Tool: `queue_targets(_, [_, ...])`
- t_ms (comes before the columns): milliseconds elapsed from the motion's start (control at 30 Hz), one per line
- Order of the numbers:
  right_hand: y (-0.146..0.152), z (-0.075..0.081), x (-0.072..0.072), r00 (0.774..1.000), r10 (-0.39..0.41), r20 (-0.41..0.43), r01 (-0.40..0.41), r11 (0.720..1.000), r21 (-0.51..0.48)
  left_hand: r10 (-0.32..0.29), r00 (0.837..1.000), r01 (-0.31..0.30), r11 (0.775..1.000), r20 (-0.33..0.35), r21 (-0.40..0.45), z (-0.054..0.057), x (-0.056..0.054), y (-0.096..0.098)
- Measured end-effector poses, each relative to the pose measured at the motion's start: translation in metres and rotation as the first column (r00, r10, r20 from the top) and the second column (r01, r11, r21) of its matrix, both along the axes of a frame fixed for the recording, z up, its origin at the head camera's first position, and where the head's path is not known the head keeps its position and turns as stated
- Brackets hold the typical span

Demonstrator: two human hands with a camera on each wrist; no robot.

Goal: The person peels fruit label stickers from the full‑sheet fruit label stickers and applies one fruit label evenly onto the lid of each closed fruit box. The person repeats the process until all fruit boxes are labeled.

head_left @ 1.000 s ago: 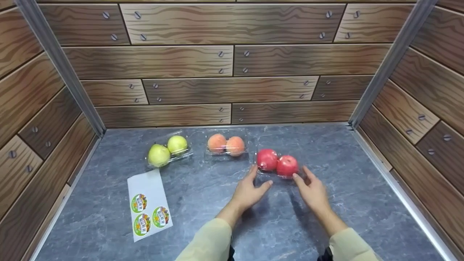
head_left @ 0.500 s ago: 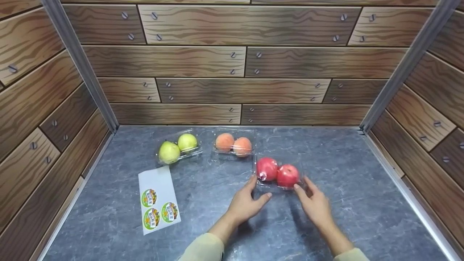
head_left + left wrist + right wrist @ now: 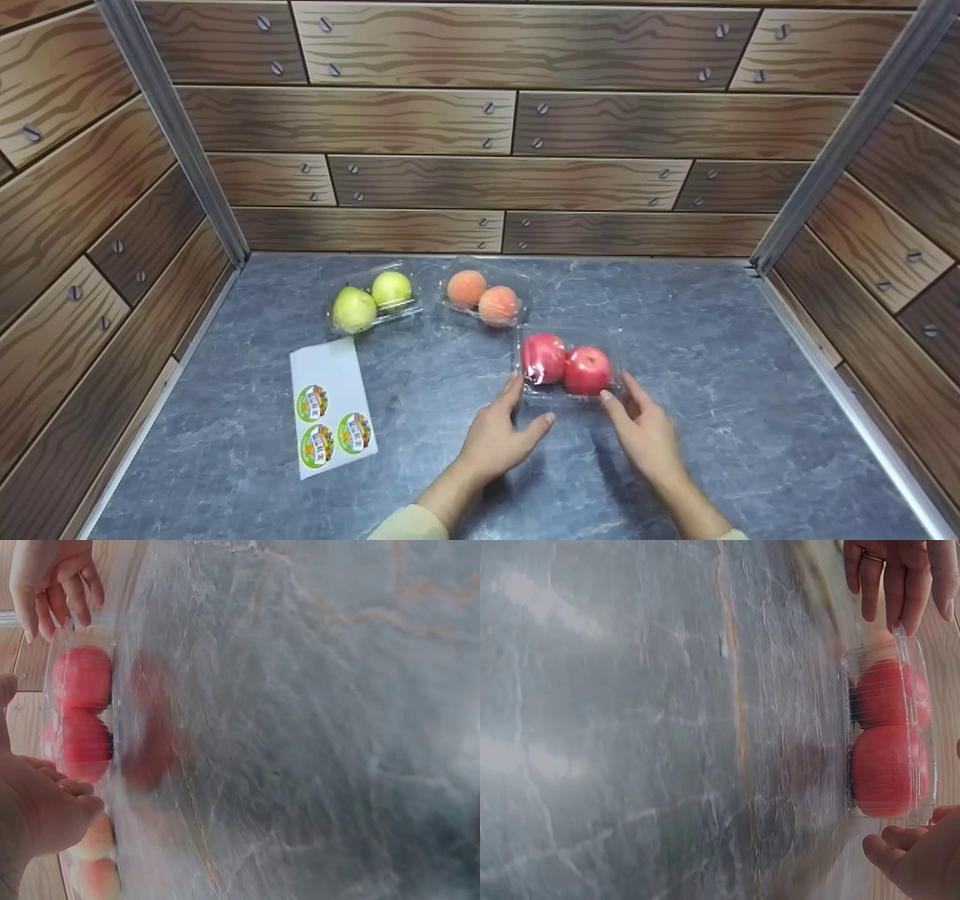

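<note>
Two red apples (image 3: 544, 358) sit side by side in a clear plastic clamshell box (image 3: 570, 395) on the grey marbled table. My left hand (image 3: 495, 442) is at the box's near left corner, index fingertip against its side and thumb held away. On the opposite end, my right hand (image 3: 649, 435) has its thumb by the near right corner and its fingers along the right side. The right wrist view shows loosely extended fingers of the left hand (image 3: 904, 566) and right hand (image 3: 930, 859) at the two ends of the box (image 3: 909, 690).
Behind, a clear box holds two peaches (image 3: 498, 306), its near corner close to the apple box. Two green pears (image 3: 354, 310) sit in another box further left. A white sheet (image 3: 326, 367) with three round fruit stickers (image 3: 354, 433) lies at left. Wood-patterned walls (image 3: 405, 180) enclose the table.
Both hands have moved the apple box toward me and, lately, slightly left. The peach box has turned a little. The head view has shifted; pears and sticker sheet look unmoved.
</note>
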State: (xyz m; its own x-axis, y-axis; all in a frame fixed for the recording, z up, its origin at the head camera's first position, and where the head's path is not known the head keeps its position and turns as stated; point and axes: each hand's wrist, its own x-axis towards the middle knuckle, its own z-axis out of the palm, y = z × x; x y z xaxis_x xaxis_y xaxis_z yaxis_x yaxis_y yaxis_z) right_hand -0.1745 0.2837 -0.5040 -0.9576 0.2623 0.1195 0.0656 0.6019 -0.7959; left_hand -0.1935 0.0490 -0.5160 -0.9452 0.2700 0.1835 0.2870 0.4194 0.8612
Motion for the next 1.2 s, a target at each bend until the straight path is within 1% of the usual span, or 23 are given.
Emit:
queue_targets(100, [-0.004, 0.000, 0.001, 1.000, 0.013, 0.000, -0.013, 1.000, -0.007, 0.016, 1.000, -0.017, 1.000, -0.022, -0.013, 0.001, 0.004, -0.004])
queue_targets(233, [-0.010, 0.002, 0.003, 0.999, 0.040, 0.004, -0.040, 0.999, 0.000, 0.029, 0.999, -0.030, 0.999, -0.029, -0.024, 0.002, 0.010, -0.012])
queue_targets(433, [-0.021, 0.001, 0.009, 0.998, 0.061, 0.000, -0.061, 0.998, 0.002, 0.050, 0.998, -0.050, 0.999, -0.034, -0.003, 0.001, 0.019, -0.024])
queue_targets(533, [-0.024, 0.000, 0.011, 0.997, 0.076, 0.003, -0.076, 0.997, -0.021, 0.079, 0.995, -0.079, 0.997, -0.062, 0.005, -0.002, 0.023, -0.029])
queue_targets(600, [-0.025, 0.000, 0.011, 0.996, 0.090, 0.008, -0.089, 0.995, -0.041, 0.103, 0.990, -0.103, 0.995, -0.095, 0.009, -0.004, 0.024, -0.031])
queue_targets(700, [-0.023, 0.001, 0.007, 0.994, 0.109, 0.017, -0.108, 0.994, -0.025, 0.135, 0.983, -0.134, 0.991, -0.125, 0.016, -0.008, 0.020, -0.032])
queue_targets(767, [-0.021, 0.002, 0.003, 0.993, 0.118, 0.027, -0.119, 0.993, 0.019, 0.143, 0.981, -0.142, 0.990, -0.132, 0.020, -0.008, 0.016, -0.032])
queue_targets(833, [-0.019, 0.001, -0.001, 0.991, 0.127, 0.039, -0.129, 0.990, 0.064, 0.143, 0.982, -0.142, 0.990, -0.122, 0.020, -0.009, 0.010, -0.030])
queue_targets(900, [-0.018, -0.001, -0.005, 0.989, 0.138, 0.048, -0.142, 0.987, 0.081, 0.137, 0.984, -0.136, 0.991, -0.112, 0.019, -0.010, 0.004, -0.028])
queue_targets(967, [-0.017, -0.004, -0.008, 0.987, 0.152, 0.053, -0.156, 0.985, 0.079, 0.128, 0.986, -0.127, 0.992, -0.108, 0.019, -0.011, -0.001, -0.026])
queue_targets(1033, [-0.017, -0.006, -0.009, 0.985, 0.164, 0.052, -0.167, 0.983, 0.069, 0.119, 0.988, -0.117, 0.993, -0.101, 0.021, -0.013, -0.003, -0.026])
queue_targets(1200, [-0.019, -0.008, -0.009, 0.983, 0.178, 0.041, -0.179, 0.984, 0.023, 0.104, 0.992, -0.102, 0.994, -0.076, 0.027, -0.015, -0.002, -0.026])
